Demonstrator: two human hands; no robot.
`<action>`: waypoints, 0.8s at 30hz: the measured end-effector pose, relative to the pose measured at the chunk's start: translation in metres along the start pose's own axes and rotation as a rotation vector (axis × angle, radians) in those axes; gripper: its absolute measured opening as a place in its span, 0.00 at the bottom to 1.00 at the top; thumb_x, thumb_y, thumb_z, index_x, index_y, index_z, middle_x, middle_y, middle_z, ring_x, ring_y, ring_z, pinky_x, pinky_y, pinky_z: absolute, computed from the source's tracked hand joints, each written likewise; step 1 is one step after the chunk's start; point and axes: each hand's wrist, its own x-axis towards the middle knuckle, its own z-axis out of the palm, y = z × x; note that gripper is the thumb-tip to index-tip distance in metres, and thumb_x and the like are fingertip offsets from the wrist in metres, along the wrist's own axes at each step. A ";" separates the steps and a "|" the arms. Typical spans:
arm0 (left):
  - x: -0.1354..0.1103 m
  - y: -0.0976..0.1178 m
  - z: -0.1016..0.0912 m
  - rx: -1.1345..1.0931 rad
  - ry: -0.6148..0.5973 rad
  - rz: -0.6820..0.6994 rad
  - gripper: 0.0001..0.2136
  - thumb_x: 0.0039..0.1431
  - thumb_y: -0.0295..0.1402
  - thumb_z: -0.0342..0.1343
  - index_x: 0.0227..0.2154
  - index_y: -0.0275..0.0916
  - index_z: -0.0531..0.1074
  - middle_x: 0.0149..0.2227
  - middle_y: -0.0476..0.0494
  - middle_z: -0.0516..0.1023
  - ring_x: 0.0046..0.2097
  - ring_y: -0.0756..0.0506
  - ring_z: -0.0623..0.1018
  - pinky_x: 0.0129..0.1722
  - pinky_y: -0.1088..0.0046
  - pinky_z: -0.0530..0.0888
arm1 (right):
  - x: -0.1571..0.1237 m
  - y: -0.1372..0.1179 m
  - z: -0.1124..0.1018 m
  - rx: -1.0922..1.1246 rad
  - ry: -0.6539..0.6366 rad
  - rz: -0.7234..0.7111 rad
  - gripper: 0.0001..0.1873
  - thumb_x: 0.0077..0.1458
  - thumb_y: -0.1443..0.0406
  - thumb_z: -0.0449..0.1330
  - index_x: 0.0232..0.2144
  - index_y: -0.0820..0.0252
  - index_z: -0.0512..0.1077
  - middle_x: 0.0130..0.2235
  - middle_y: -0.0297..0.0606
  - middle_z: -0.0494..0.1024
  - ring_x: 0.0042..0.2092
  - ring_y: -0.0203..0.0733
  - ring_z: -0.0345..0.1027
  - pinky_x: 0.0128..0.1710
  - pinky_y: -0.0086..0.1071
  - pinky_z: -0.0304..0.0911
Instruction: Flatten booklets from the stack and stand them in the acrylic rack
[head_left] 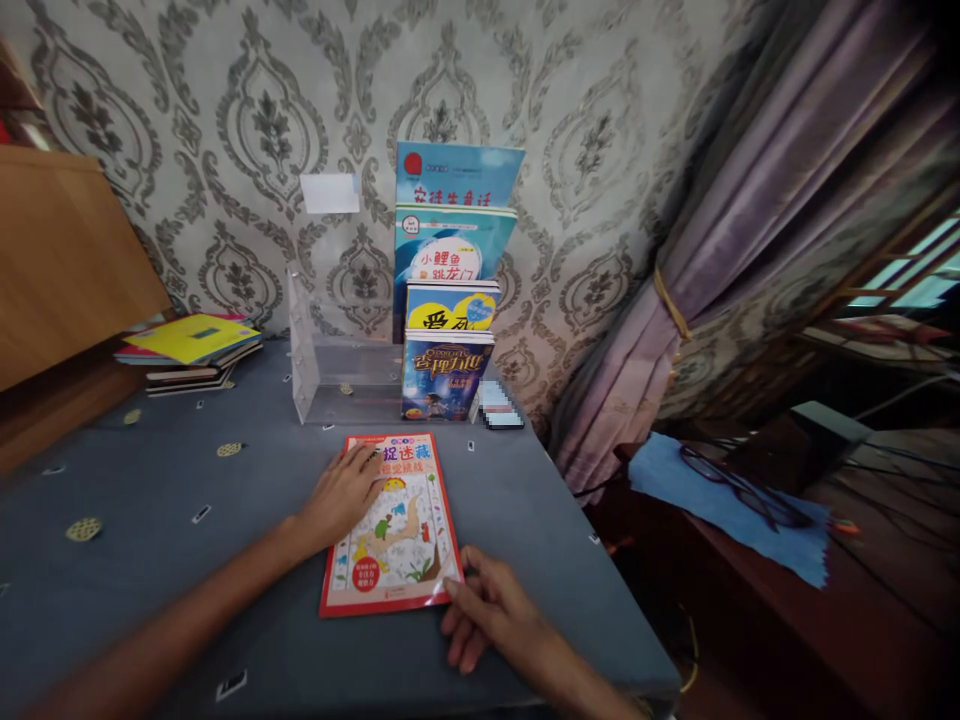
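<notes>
With right hand [493,607] nearest, grips one hide-and-seek picture book [406,535] by its lower right corner with curled fingers; rests left hand [345,495] flat on its upper left with loose fingers. Lies on the worktop [187,570], red-bordered, printed with cartoon figures and coloured lettering, before one clear rack [354,390] showing four book covers [454,255].

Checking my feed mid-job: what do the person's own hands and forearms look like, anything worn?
The left hand and right hand are ungloved. Both forearms are slender and bare, with no sleeve, watch, bracelet or cable visible.
</notes>
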 end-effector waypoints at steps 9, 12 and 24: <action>0.004 -0.008 -0.006 -0.054 0.080 -0.060 0.16 0.71 0.36 0.42 0.52 0.37 0.69 0.57 0.36 0.73 0.57 0.40 0.74 0.57 0.59 0.72 | 0.002 -0.052 -0.027 -0.997 0.272 -0.130 0.19 0.61 0.53 0.56 0.23 0.59 0.69 0.23 0.37 0.76 0.26 0.38 0.68 0.25 0.29 0.52; 0.003 -0.014 -0.006 -0.050 0.105 -0.067 0.14 0.70 0.35 0.42 0.50 0.38 0.70 0.55 0.36 0.74 0.57 0.40 0.74 0.57 0.59 0.72 | 0.021 -0.067 -0.019 -1.169 0.292 -0.216 0.17 0.66 0.58 0.52 0.30 0.59 0.74 0.28 0.40 0.80 0.30 0.41 0.73 0.29 0.30 0.54; 0.004 -0.014 -0.016 0.030 0.022 -0.125 0.18 0.60 0.23 0.47 0.51 0.40 0.69 0.53 0.38 0.76 0.54 0.40 0.76 0.53 0.60 0.72 | 0.154 -0.069 0.022 -1.226 0.087 -0.693 0.28 0.67 0.61 0.50 0.65 0.68 0.57 0.65 0.56 0.64 0.67 0.54 0.55 0.66 0.51 0.53</action>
